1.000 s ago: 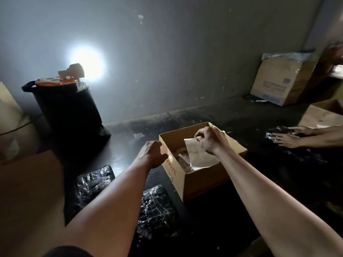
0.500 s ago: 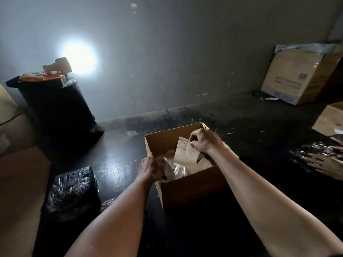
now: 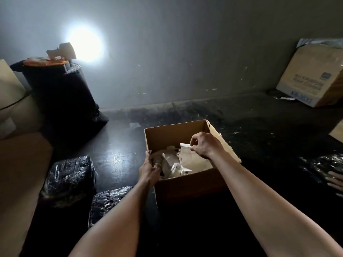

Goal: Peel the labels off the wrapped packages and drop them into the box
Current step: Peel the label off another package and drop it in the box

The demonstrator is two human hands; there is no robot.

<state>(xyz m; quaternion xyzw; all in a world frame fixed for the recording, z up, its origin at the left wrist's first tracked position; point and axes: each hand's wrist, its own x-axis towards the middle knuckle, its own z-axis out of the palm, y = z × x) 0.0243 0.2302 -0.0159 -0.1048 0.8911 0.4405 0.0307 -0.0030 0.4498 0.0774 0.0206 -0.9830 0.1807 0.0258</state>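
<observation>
An open cardboard box stands on the dark floor in the middle, holding several crumpled peeled labels. My right hand is inside the box, fingertips pinched on the top edge of a pale label that lies low among the others. My left hand grips the box's near left corner. Two black wrapped packages lie at the left: a big one and a smaller one beside my left forearm.
Another person's hand rests on a shiny black package at the right edge. A tall black-wrapped bundle with a lamp on top stands at the back left. Cardboard boxes stand at the far right and far left.
My right hand has lowered the label deeper into the box. My left hand moved from beside the box onto its near left corner. The view shifted left.
</observation>
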